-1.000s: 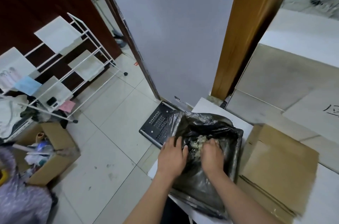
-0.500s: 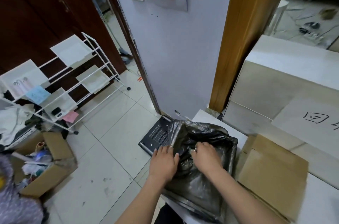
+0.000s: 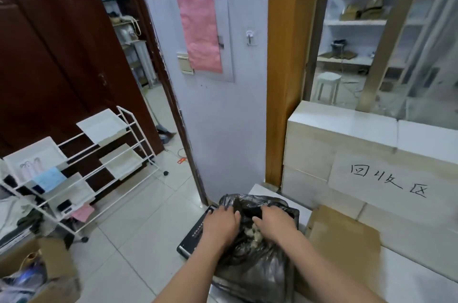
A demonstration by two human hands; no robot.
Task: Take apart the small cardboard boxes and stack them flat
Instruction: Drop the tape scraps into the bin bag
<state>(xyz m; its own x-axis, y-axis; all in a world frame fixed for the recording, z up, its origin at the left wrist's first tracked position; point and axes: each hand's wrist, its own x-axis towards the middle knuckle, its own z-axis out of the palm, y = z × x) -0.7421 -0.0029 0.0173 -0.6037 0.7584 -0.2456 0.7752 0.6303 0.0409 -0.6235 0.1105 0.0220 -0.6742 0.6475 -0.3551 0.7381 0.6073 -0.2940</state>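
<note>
The black bag [image 3: 257, 270] hides most of the dark tray [image 3: 195, 235] under both hands' fingers [image 3: 223, 211], the pale lumps [image 3: 255, 234] between the fingertips are too blurred to name, perhaps scraps, and the flat cardboard [image 3: 344, 245] runs off frame.

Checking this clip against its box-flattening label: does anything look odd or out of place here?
Yes. Both hands, left and right, grip a black plastic bag, not a box. The bag lies on a black keyboard-like device that juts off the white surface's edge. The flattened cardboard lies untouched to the right.
</note>
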